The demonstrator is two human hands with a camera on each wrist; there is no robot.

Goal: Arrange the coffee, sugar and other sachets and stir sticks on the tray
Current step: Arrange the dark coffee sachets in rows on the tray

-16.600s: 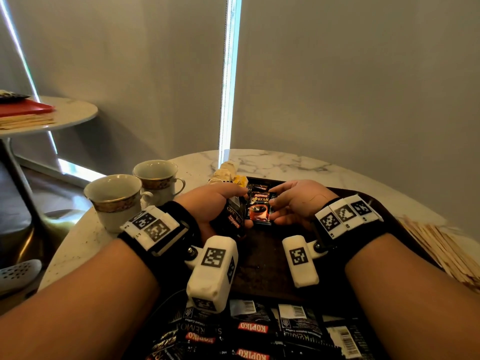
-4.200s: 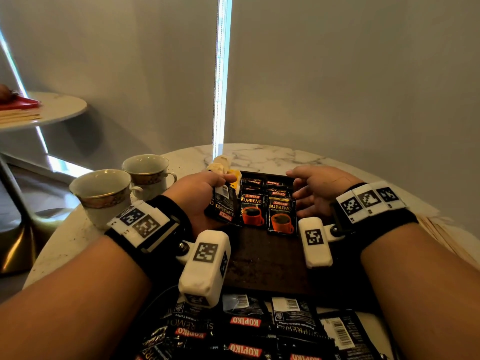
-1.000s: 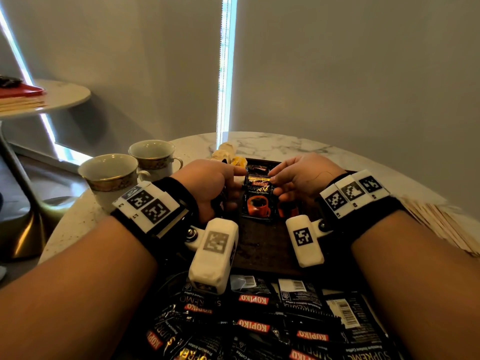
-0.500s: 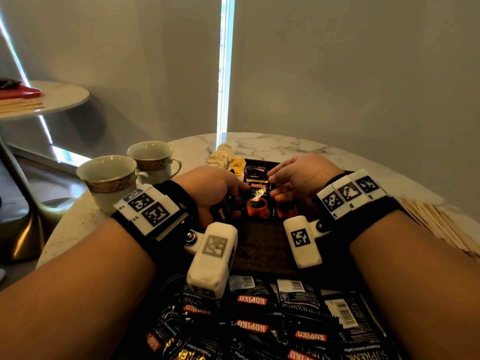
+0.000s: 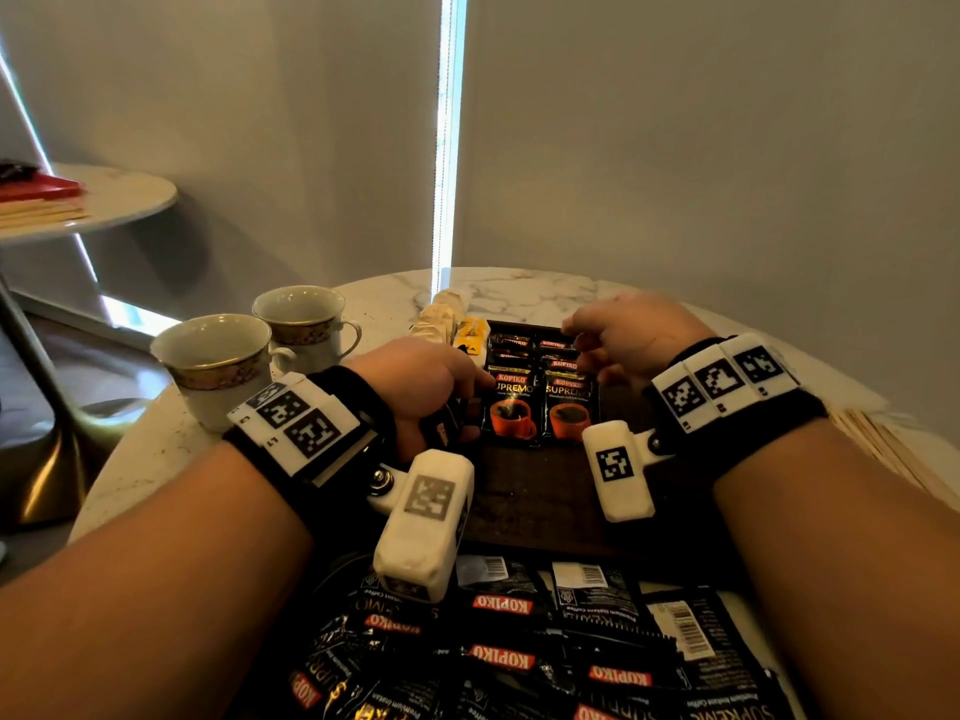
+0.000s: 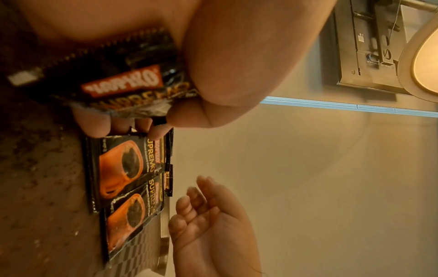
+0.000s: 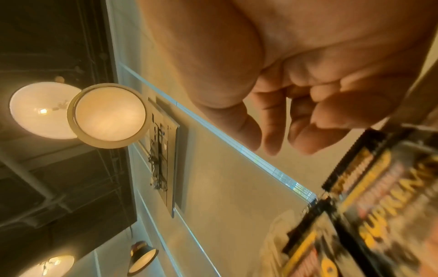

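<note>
Marble counter [image 5: 519, 291], dark tray [image 5: 540, 491]: your right hand [image 5: 631, 332] just lifted off coffee sachets [image 5: 540, 402], fingers loose, empty. Left hand [image 5: 423, 379] clamps spare sachet stack [image 6: 123, 82]. Two rows laid, next one's up.

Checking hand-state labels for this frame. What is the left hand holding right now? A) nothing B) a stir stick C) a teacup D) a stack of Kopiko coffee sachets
D: in the left wrist view the left hand has thumb and fingers curled round a stack of Kopiko coffee sachets, held beside the rows already laid on the tray; the right hand hangs loose and holds nothing.
</note>
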